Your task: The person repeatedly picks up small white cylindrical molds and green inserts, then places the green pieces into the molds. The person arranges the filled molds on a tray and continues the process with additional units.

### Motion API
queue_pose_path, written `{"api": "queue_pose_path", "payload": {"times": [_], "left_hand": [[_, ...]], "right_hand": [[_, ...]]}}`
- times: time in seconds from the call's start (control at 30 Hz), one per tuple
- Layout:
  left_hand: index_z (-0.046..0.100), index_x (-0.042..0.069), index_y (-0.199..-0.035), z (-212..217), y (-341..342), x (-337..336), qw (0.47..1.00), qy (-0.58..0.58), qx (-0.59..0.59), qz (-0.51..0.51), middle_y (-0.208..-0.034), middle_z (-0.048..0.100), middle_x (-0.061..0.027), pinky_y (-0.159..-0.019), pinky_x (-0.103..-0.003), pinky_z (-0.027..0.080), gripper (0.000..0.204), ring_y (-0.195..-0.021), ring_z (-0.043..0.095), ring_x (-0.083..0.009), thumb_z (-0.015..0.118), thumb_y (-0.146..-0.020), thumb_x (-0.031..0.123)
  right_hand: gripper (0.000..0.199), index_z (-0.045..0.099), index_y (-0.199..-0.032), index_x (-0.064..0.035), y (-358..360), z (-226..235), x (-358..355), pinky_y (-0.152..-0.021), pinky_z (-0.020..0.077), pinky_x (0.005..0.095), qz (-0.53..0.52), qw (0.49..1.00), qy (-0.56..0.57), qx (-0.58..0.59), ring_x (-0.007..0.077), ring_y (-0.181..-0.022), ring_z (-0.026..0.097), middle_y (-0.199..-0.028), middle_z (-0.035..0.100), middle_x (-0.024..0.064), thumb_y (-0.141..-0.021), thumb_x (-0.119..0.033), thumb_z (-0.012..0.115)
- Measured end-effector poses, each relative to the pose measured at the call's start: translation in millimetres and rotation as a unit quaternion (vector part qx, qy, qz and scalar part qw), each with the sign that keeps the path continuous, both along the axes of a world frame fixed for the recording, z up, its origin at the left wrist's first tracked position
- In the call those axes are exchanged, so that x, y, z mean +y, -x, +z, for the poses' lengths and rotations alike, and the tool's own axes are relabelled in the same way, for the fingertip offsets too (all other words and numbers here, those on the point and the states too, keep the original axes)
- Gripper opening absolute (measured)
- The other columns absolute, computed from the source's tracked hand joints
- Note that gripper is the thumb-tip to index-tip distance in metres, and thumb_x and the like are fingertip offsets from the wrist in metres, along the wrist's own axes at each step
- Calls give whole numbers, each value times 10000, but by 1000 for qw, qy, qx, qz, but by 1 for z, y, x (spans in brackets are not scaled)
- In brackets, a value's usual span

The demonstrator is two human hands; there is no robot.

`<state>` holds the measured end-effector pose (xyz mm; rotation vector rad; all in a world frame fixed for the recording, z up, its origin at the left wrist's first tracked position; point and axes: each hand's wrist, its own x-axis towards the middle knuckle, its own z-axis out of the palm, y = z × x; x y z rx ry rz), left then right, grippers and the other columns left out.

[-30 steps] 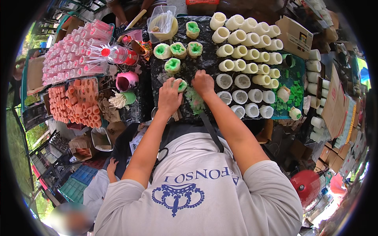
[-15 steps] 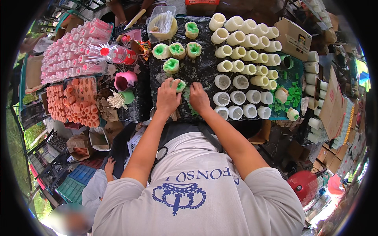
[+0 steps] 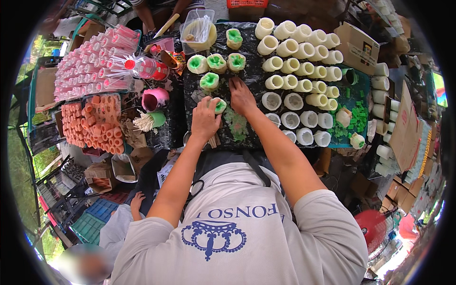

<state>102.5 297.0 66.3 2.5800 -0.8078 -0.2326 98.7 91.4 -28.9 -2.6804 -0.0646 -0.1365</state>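
Note:
My left hand [image 3: 205, 119] is closed around a small cream cup-shaped piece [image 3: 220, 106] with green inside, low over the black table [image 3: 199, 97]. My right hand [image 3: 242, 97] is a little farther forward and to the right, fingers bunched together and pointing down at the table; whatever they hold, if anything, is hidden. Just ahead of both hands stand several similar pieces with lumpy green insides, among them a near one [image 3: 209, 81], a right one [image 3: 236, 61] and a far one [image 3: 233, 39]. Green flecks [image 3: 237, 124] are scattered on the table below my right hand.
Rows of pale yellow cups [image 3: 287, 48] and white cups [image 3: 292, 119] fill the table's right side. Beyond them lies a teal tray [image 3: 349, 92] with green chunks. Leftward are pink tubes [image 3: 95, 66], orange cups [image 3: 102, 130], a red-capped bottle [image 3: 147, 67] and a clear tub [image 3: 195, 46].
My right hand has moved forward and slightly left, to beside the near green-filled pieces. My left hand keeps hold of its cup-shaped piece at nearly the same place.

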Motion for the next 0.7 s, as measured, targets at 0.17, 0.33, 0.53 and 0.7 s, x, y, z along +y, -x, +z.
{"api": "queue_pose_path", "payload": {"times": [0.17, 0.33, 0.53, 0.7], "left_hand": [[609, 135, -1416, -4, 4, 3, 1000, -1, -1, 8, -1400, 585, -154, -994, -504, 524, 622, -1230, 637, -380, 858, -846, 160], [601, 136, -1422, -1, 4, 1, 1000, -10, 7, 11, -1409, 585, -153, -994, -503, 523, 626, -1238, 635, -378, 856, -852, 158], [590, 146, -1419, -3, 5, 3, 1000, -16, 15, 15, -1413, 579, -142, -992, -500, 514, 634, -1240, 626, -366, 857, -844, 176], [583, 153, -1423, -3, 2, 3, 1000, -8, 3, 5, -1416, 572, -138, -995, -496, 512, 645, -1254, 617, -359, 856, -840, 182]], "right_hand": [[615, 528, -1509, 111, 45, 8, 16, -1235, 448, 457, -15, 997, -47, 52, 419, -1486, 483, -1473, 541, 254, -919, -51, 588], [570, 551, -1465, 145, 80, 19, 28, -1160, 498, 454, -34, 995, -69, 57, 416, -1354, 547, -1359, 577, 259, -962, -120, 603], [297, 643, -1233, 33, 73, 36, 19, -1022, 560, 490, -39, 980, -131, 146, 402, -1236, 617, -1234, 601, 202, -984, -130, 653], [289, 659, -1213, -12, 13, 23, 1, -984, 574, 501, -117, 987, -99, 53, 398, -1198, 642, -1241, 610, 178, -967, -144, 737]]}}
